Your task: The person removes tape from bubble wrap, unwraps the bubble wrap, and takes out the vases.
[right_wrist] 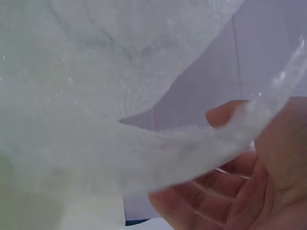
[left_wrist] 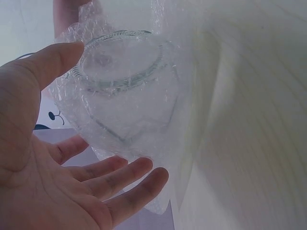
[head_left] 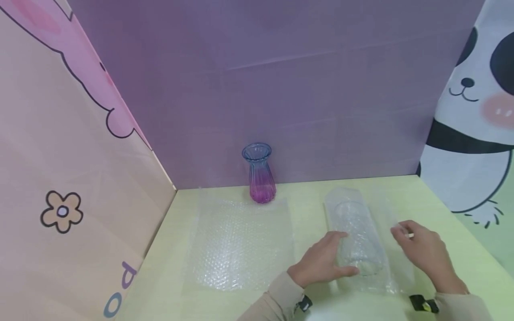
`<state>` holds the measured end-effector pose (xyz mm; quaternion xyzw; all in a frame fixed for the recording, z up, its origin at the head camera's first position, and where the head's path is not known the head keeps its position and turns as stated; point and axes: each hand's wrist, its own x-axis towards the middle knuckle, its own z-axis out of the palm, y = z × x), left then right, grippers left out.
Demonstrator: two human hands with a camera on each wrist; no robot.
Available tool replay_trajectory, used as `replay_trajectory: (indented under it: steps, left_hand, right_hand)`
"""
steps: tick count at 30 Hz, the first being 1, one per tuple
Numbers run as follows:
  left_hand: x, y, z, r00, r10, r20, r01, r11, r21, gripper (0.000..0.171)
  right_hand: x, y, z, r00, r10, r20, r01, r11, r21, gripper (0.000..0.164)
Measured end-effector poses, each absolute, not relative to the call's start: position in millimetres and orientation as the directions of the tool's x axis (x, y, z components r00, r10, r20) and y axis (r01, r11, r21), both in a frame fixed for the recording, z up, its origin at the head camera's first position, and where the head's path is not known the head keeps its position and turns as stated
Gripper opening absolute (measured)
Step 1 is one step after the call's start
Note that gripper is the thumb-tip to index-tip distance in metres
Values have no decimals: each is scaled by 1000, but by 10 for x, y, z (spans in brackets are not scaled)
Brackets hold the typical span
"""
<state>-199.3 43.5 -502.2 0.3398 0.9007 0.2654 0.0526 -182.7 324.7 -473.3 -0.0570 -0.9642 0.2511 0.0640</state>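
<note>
On the right half of the table lies a clear glass vessel, with bubble wrap around it and its round rim toward the near side. My left hand rests against the wrapped glass from the left, thumb near the rim and fingers spread along the side. To the right, my right hand pinches the loose edge of that bubble wrap, lifted off the table between thumb and fingers. The right wrist view blurs the glass behind the plastic.
A blue-to-pink ribbed glass vase stands upright at the back of the table. In front of it a second sheet of bubble wrap lies flat. A purple backdrop rises behind the pale wooden table, with printed panels on both sides.
</note>
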Motion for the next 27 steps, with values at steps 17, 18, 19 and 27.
replay_trajectory:
  steps: [17,18,19,27]
  left_hand:
    - [-1996,428,-5020,-772,631,77,568,631,528,84]
    - [-1996,429,-5019,-772,631,76,568,631,528,84]
    - [-1996,429,-5018,-772,631,74,568,632,528,84]
    - [-1997,424,-5006,-764,643,62,568,622,539,82]
  right_hand:
    - [-1786,3556,-4788,-983,81,-165,153,857,-493,50]
    - [-1789,3570,-4796,-983,81,-164,152,859,-489,44]
    - [-1794,3581,-4802,-983,83,-163,153,862,-484,39]
    - [-1830,3659,-4836,-973,140,-186,217,834,-508,34]
